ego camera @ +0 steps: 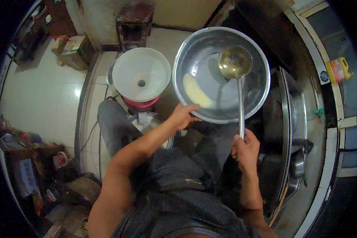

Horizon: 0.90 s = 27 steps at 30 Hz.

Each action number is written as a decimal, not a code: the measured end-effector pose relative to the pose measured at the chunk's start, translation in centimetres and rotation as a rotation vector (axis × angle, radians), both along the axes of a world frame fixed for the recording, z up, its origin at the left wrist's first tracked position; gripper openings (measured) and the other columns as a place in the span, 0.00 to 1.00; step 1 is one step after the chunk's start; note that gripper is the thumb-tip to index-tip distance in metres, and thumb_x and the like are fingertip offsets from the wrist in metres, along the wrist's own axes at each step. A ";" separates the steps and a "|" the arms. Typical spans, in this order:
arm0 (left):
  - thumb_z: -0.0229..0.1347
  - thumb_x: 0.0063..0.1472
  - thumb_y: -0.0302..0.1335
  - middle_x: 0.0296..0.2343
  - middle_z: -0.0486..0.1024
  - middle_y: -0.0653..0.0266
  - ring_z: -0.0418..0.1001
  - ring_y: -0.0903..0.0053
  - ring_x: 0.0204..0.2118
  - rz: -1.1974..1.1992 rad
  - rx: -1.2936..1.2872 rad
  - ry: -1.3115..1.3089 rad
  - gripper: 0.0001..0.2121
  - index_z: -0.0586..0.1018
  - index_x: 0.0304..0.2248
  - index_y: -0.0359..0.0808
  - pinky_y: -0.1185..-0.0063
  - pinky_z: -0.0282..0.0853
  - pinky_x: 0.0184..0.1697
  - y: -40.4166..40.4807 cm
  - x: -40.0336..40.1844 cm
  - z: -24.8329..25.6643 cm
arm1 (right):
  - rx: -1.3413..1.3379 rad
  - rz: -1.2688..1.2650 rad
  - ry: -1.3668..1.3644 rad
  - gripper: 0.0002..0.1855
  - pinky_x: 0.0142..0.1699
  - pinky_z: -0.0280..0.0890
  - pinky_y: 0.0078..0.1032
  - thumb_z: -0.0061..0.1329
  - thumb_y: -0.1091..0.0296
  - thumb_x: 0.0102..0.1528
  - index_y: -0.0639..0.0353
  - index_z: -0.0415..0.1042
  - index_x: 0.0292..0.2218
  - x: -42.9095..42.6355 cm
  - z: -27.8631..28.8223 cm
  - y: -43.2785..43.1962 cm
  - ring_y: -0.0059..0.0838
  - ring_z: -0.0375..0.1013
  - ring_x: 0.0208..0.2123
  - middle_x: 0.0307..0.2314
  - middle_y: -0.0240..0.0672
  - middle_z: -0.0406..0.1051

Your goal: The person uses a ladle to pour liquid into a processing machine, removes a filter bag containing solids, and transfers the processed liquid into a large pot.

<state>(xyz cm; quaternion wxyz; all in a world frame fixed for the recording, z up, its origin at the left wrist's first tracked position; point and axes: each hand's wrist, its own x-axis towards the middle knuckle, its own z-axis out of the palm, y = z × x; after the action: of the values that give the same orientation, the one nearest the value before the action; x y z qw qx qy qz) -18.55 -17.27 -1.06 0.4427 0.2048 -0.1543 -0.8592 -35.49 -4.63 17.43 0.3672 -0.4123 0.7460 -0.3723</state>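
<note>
My left hand [183, 117] grips the near-left rim of a large metal basin [220, 111], thumb over the edge and fingers beneath. The basin appears tilted towards that hand. A pale yellow pool [196, 91], apparently liquid or batter, lies along its near-left wall. In my right hand [246, 147] is the long handle of a metal ladle [235, 63]. The ladle's round scoop hangs over the inside of the basin. Left of the basin stands a white round hopper [141, 71] with a dark hole at its centre, on a pink base [141, 104].
Below the hopper, a metal-rimmed pot [168, 142] with pale contents is partly hidden by my left arm. A steel sink counter [299, 116] runs along the right, with a yellow jug [339, 70] beyond it. Cardboard boxes [74, 53] and a wooden stool [134, 26] stand farther off.
</note>
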 end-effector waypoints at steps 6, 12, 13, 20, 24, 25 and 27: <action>0.52 0.59 0.26 0.39 0.75 0.58 0.76 0.68 0.38 0.041 -0.065 0.131 0.16 0.69 0.46 0.31 0.69 0.76 0.39 -1.9 2.3 0.5 | -0.060 0.071 0.022 0.11 0.16 0.57 0.17 0.48 0.73 0.54 0.64 0.67 0.39 4.7 1.5 -2.4 0.16 0.63 0.13 0.17 0.29 0.67; 0.52 0.59 0.26 0.38 0.76 0.58 0.76 0.69 0.38 0.170 -0.034 0.247 0.12 0.72 0.43 0.30 0.70 0.77 0.37 -2.2 1.1 2.1 | -0.064 0.116 0.038 0.11 0.17 0.56 0.16 0.48 0.71 0.55 0.65 0.68 0.40 5.7 3.0 -3.6 0.15 0.62 0.13 0.18 0.30 0.67; 0.52 0.59 0.26 0.38 0.76 0.58 0.76 0.69 0.38 0.180 -0.019 0.242 0.11 0.73 0.41 0.30 0.70 0.77 0.37 -2.1 0.5 2.3 | -0.068 0.134 0.041 0.11 0.17 0.56 0.16 0.48 0.71 0.55 0.65 0.68 0.40 5.4 3.0 -3.6 0.15 0.62 0.13 0.18 0.30 0.67; 0.51 0.60 0.26 0.37 0.76 0.59 0.76 0.71 0.38 0.241 -0.032 0.374 0.10 0.73 0.40 0.31 0.70 0.77 0.38 -1.3 -1.6 4.2 | -0.083 0.228 0.026 0.13 0.15 0.55 0.16 0.47 0.69 0.56 0.67 0.67 0.41 4.9 3.9 -4.2 0.16 0.61 0.12 0.17 0.32 0.67; 0.50 0.61 0.26 0.36 0.75 0.56 0.77 0.68 0.36 0.286 0.010 0.393 0.12 0.71 0.41 0.27 0.73 0.78 0.35 -0.9 -2.6 5.7 | -0.030 0.241 0.003 0.13 0.17 0.56 0.16 0.48 0.68 0.55 0.66 0.68 0.40 4.3 5.2 -4.4 0.16 0.63 0.13 0.18 0.31 0.67; 0.49 0.61 0.26 0.37 0.75 0.55 0.77 0.68 0.36 0.279 0.000 0.381 0.12 0.71 0.42 0.27 0.73 0.78 0.36 -0.9 -2.7 5.8 | -0.025 0.247 0.004 0.13 0.17 0.56 0.16 0.48 0.68 0.55 0.66 0.68 0.40 4.2 5.5 -4.5 0.16 0.63 0.13 0.18 0.31 0.67; 0.49 0.61 0.26 0.37 0.75 0.55 0.77 0.67 0.37 0.299 0.005 0.389 0.13 0.70 0.43 0.26 0.72 0.78 0.37 -0.5 -2.8 6.4 | 0.004 0.241 0.031 0.11 0.17 0.56 0.16 0.48 0.68 0.56 0.66 0.69 0.38 3.9 6.0 -4.7 0.15 0.63 0.13 0.18 0.31 0.67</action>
<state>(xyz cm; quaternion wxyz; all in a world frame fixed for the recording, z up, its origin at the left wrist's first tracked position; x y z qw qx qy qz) -21.34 -17.80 5.38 0.5859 0.0573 -0.0320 -0.8077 -31.57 -9.36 23.42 0.3987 -0.5040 0.6973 -0.3174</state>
